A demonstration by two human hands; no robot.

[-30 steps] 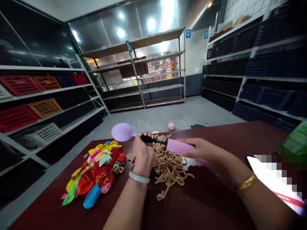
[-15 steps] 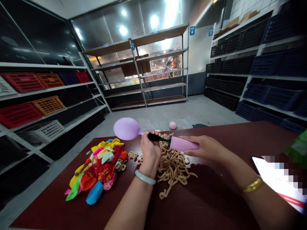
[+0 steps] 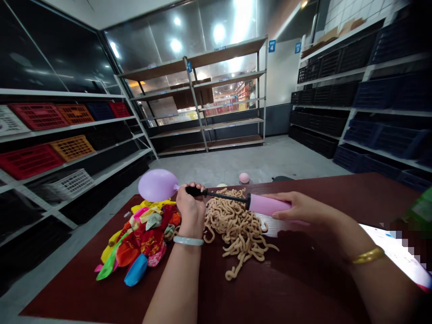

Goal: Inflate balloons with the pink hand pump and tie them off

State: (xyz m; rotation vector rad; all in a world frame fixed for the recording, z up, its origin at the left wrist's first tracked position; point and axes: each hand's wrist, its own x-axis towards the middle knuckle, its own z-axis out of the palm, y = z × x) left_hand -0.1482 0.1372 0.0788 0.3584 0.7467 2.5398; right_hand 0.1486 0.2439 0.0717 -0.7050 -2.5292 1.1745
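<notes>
A pink balloon hand pump (image 3: 268,205) with a black rod and black end lies crosswise between my hands. My left hand (image 3: 192,204) is closed around the black end, and my right hand (image 3: 300,207) grips the pink barrel. Beyond my left fingers, at the pump's left end, a partly inflated purple balloon (image 3: 158,185) sticks out, its neck beside my fingers. More of the black rod shows between the hands. Beneath the pump lies a heap of tan, curly strands (image 3: 236,222). Left of it is a pile of colourful deflated balloons (image 3: 143,238).
The dark red table (image 3: 286,279) carries everything. A lit phone-like screen (image 3: 391,247) lies at the right, near a green object (image 3: 420,207). A small pink ball (image 3: 244,178) is past the far edge. Shelves with crates (image 3: 37,116) stand left and right, and a metal rack (image 3: 205,112) behind.
My left hand has moved left, drawing the black rod farther out of the pink barrel. The purple balloon has shifted left with it. My right hand has moved slightly right.
</notes>
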